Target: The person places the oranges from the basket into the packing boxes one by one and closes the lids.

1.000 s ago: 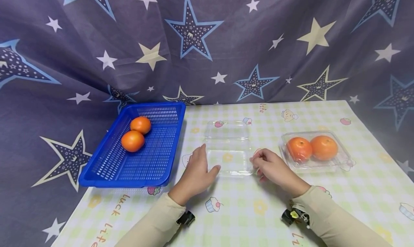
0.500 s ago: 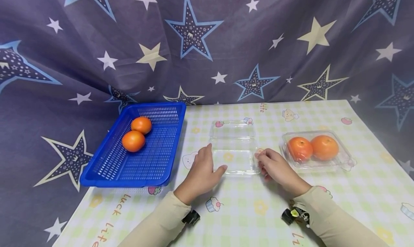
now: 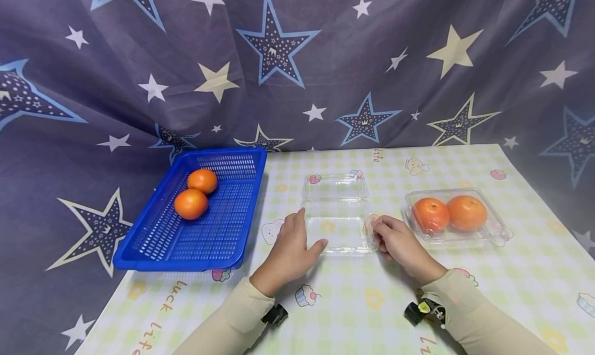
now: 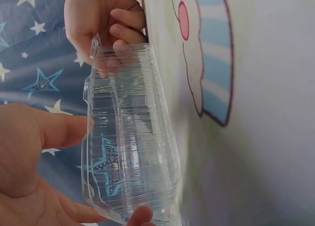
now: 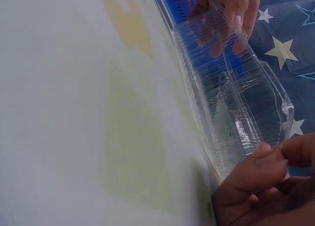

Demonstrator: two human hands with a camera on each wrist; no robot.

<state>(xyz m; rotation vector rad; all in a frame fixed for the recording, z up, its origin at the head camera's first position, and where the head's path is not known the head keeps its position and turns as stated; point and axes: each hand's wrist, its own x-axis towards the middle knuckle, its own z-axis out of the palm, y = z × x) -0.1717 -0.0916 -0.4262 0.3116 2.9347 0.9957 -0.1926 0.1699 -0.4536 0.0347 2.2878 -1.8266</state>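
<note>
A clear plastic clamshell box lies unfolded on the table, its lid laid back on the far side. My left hand is at the box's left side, fingers extended along it and the thumb at the front rim. In the left wrist view, that thumb meets the rim. My right hand pinches the box's right edge between thumb and curled forefinger. Up close in the right wrist view, those fingertips are at the rim's corner. Nothing is inside this box.
A blue plastic basket with two orange round fruits stands on the left. To the right sits another clear box with two similar fruits inside. A star-patterned curtain hangs behind the checked tablecloth.
The clamshell box has slid a little to the right, and both hands have shifted right along with it. The basket and the filled box have stayed put.
</note>
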